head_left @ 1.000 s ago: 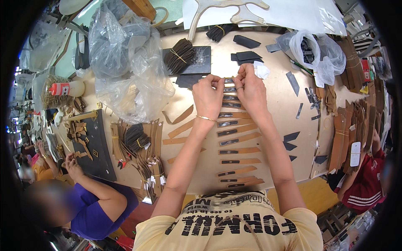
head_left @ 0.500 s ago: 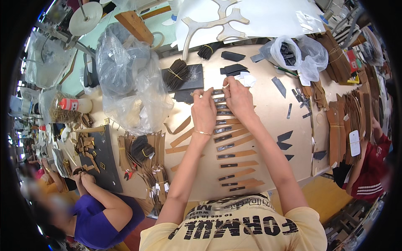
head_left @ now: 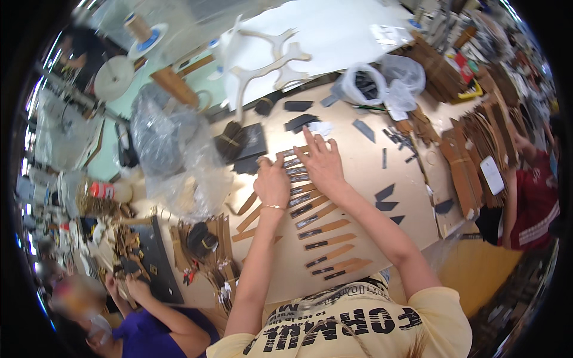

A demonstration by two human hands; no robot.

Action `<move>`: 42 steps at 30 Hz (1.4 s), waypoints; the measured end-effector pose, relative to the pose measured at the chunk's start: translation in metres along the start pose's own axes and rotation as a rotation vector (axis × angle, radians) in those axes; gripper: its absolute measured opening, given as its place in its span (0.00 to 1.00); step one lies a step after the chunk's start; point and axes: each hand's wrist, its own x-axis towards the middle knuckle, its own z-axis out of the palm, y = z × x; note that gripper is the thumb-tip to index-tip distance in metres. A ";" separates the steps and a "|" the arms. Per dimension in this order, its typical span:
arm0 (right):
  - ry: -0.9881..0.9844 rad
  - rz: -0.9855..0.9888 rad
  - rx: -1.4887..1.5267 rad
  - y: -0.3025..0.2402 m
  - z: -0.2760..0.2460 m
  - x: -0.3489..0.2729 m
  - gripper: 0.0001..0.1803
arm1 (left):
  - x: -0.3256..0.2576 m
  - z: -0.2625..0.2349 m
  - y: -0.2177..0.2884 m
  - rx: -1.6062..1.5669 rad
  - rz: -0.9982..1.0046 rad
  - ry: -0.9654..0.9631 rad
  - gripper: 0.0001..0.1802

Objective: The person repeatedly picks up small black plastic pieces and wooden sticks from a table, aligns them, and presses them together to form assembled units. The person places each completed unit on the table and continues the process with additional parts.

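Note:
A column of tan leather strips (head_left: 330, 227), each with a dark patch near its left end, lies fanned on the table in front of me. At the far end of the column, the fingers of my left hand (head_left: 273, 184) are bent down at the left end of the farthest leather strip (head_left: 292, 151). My right hand (head_left: 322, 166) lies over the far strips with its fingers spread, the fingertips near that same strip. Dark angled pieces (head_left: 300, 122) and a white scrap (head_left: 322, 129) lie just beyond it. More tan strips (head_left: 248, 221) are left of my left forearm.
Plastic bags (head_left: 170, 143) crowd the left. A bag of dark pieces (head_left: 365, 85) stands at the back right, above loose dark pieces (head_left: 387, 192). Stacks of brown strips (head_left: 465, 158) sit at the right edge. A co-worker in purple (head_left: 158, 331) handles brown pieces at left.
My right hand has gone from a pinch to spread fingers over the far strips. My left hand stays by their left ends. The whole view has shifted and tilted.

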 end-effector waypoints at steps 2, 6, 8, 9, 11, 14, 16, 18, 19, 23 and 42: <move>-0.023 0.043 -0.028 0.016 -0.004 -0.005 0.21 | 0.000 -0.001 0.002 -0.021 0.001 0.006 0.19; 0.092 0.292 0.038 0.068 -0.022 -0.034 0.18 | 0.006 -0.001 0.002 -0.071 -0.023 0.009 0.17; 0.171 0.456 0.110 0.099 -0.033 -0.057 0.16 | 0.012 -0.001 0.001 -0.104 -0.028 -0.013 0.16; 0.239 0.510 0.124 0.115 -0.038 -0.069 0.16 | 0.015 -0.001 -0.001 -0.132 0.006 0.005 0.15; 0.161 0.574 0.088 0.144 -0.048 -0.088 0.18 | 0.020 -0.006 -0.006 -0.193 0.067 0.055 0.17; 0.228 0.487 0.104 0.166 -0.050 -0.101 0.23 | 0.012 -0.016 -0.002 -0.343 0.096 0.237 0.18; 0.230 0.416 0.043 0.170 -0.045 -0.101 0.25 | -0.007 -0.027 0.003 -0.529 0.017 0.258 0.17; 0.221 0.328 -0.075 0.171 -0.036 -0.092 0.28 | -0.029 -0.039 0.008 -0.528 0.028 0.254 0.18; 0.178 0.328 -0.130 0.171 -0.031 -0.088 0.29 | -0.040 -0.044 0.010 -0.541 0.075 0.287 0.18; 0.187 0.350 -0.201 0.173 -0.017 -0.072 0.30 | -0.076 -0.057 0.018 -0.610 0.005 0.213 0.19; -0.126 0.652 1.557 0.083 -0.152 -0.121 0.36 | -0.083 -0.057 0.115 -1.297 -0.032 -0.471 0.15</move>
